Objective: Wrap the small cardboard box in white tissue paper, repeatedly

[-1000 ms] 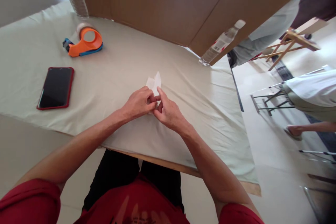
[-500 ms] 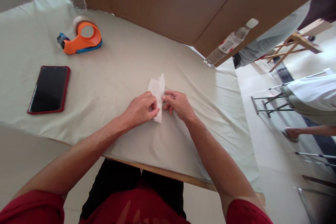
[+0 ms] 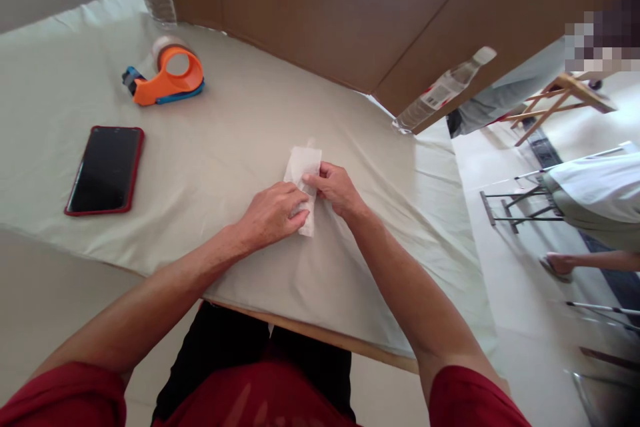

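Observation:
A thin white tissue [image 3: 306,159], folded into a narrow upright strip, lies on the cloth-covered table between my hands. My left hand [image 3: 274,212] is closed, fingers curled over the lower left part of the tissue with the thumb near its bottom end. On the other side, my right hand [image 3: 336,187] pinches the right edge, thumb on top and fingers behind. The part of the tissue under my left fingers is hidden.
A phone in a red case [image 3: 105,170] lies to the left, with an orange and blue tape dispenser [image 3: 173,77] beyond it. A large cardboard box [image 3: 320,7] stands behind, plastic bottles [image 3: 437,95] at its corners. People and folding stools [image 3: 525,207] are at right.
The tissue's upper part is now flatter and wider, without the raised point. My right hand has moved from beside the edge to pinching it. The left hand stays over the lower part.

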Motion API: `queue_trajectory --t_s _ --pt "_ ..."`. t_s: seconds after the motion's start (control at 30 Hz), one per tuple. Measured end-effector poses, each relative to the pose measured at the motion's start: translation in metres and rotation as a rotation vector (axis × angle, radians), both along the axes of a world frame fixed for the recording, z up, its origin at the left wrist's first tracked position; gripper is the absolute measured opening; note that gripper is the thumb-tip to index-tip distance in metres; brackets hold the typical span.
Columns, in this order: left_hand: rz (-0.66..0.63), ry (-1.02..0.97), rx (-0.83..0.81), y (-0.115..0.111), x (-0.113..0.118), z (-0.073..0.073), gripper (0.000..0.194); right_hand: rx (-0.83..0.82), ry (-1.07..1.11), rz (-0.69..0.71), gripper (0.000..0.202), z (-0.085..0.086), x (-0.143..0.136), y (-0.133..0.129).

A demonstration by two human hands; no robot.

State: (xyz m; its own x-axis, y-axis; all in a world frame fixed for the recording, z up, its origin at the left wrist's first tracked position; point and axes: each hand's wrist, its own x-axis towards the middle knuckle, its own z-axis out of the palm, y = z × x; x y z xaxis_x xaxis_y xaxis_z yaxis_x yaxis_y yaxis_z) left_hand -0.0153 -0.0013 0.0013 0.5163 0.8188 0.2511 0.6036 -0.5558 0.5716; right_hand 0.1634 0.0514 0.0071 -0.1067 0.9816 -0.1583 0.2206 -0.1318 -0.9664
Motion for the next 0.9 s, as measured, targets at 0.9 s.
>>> queue_trajectory --t_s 0.9 --pt "0.009 -0.375 -0.337 0.014 -0.011 -0.007 0.027 0.498 -0.162 0.215 0.011 0.005 0.001 -0.090"
